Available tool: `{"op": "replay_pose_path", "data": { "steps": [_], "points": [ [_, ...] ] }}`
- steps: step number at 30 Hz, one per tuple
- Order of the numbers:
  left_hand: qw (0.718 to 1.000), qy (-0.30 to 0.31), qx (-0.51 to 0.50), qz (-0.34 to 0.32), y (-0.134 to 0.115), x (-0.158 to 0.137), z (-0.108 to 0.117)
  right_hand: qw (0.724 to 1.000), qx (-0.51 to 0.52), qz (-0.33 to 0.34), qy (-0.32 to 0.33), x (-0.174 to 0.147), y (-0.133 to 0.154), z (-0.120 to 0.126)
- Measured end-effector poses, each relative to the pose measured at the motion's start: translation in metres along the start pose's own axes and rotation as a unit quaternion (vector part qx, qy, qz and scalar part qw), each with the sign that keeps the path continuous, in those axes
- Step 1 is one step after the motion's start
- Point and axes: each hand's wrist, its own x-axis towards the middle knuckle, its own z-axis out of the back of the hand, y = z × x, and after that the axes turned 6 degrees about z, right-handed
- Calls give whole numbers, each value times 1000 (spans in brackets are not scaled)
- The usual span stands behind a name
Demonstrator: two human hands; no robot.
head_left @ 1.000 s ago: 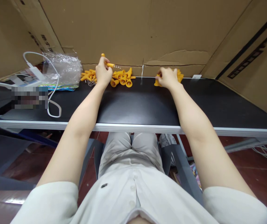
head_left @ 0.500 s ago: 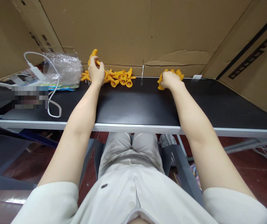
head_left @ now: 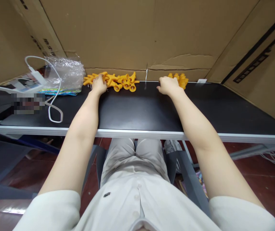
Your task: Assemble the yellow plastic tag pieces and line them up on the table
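Near the black table's [head_left: 137, 109] back edge, the left hand [head_left: 99, 85] touches a yellow-orange branched plastic heap [head_left: 125, 80]; the right hand [head_left: 168, 85] curls beside a yellow-orange knobbed cluster [head_left: 182, 81]. I cannot tell either's grasp.

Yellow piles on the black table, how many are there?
2. The left yellow pile is at the left hand; the right yellow pile is by the right hand. The hands cover parts, so some pieces may be hidden.
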Motion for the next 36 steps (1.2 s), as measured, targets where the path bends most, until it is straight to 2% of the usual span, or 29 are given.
{"op": "replay_pose_path", "data": {
  "steps": [6,12,16,21,24,28,32,36],
  "points": [
    [1000,-18,-24,-10,2,-1,0,998,15,56,-17,1,9,-13],
    [999,3,-26,-26,-1,0,2,981,130,141,-4,3,33,-33],
    [998,33,7,-48,-5,-1,0,965,192,179,-2,8,48,-41],
    [995,87,34,-37,-12,-5,0,954,200,221,2,12,65,-43],
    [994,101,30,-40,-12,-6,0,958,181,224,3,10,72,-40],
    [995,72,31,-66,-7,-5,0,966,147,212,-27,9,73,-37],
    [997,44,29,-61,-9,-8,1,978,109,166,-71,12,66,-38],
    [999,14,42,-19,-21,-16,5,987,95,106,-73,16,54,-43]
  ]
}}
